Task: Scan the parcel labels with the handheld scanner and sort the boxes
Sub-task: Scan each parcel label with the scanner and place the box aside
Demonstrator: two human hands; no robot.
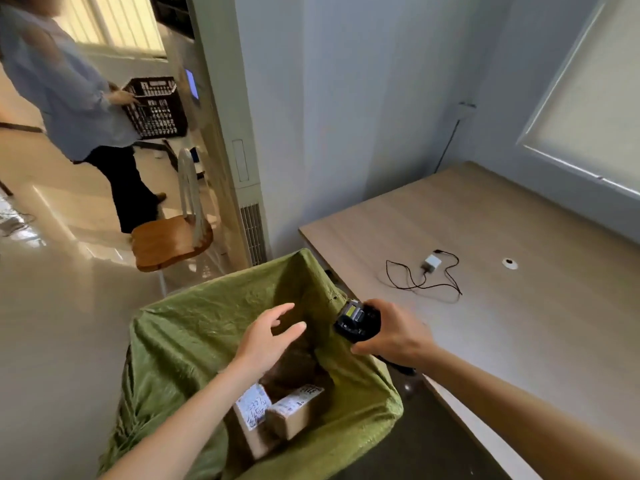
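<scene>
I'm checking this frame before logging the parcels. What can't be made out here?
- Labels on the two boxes: head view, print too small and blurred.
- Bottom of the green bin: dark, partly behind the open left hand.
- Scanner: body wrapped by the right hand; screen unreadable.
- Bin's base: cut off by the lower edge.

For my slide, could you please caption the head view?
Right hand grips the scanner; open left hand hovers over labelled boxes in a green-lined bin.

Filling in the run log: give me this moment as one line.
left hand: open above green-lined bin | right hand: grips handheld scanner | two labelled cardboard boxes in bin | none on table
</scene>
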